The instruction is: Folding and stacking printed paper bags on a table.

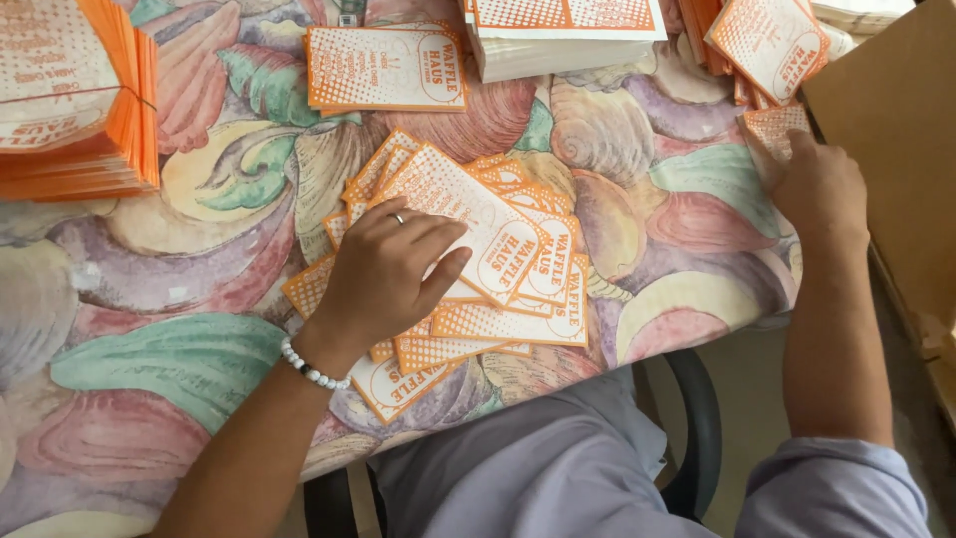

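I see my left hand (393, 269) spread flat on a loose heap of orange-and-white paper sleeves (498, 249) mid-desk (179, 369). My right hand (819, 184) presses fingers together on a single sleeve (772, 128) beside a cardboard box (891, 130). Banded stacks (70, 100) crowd the far edge.
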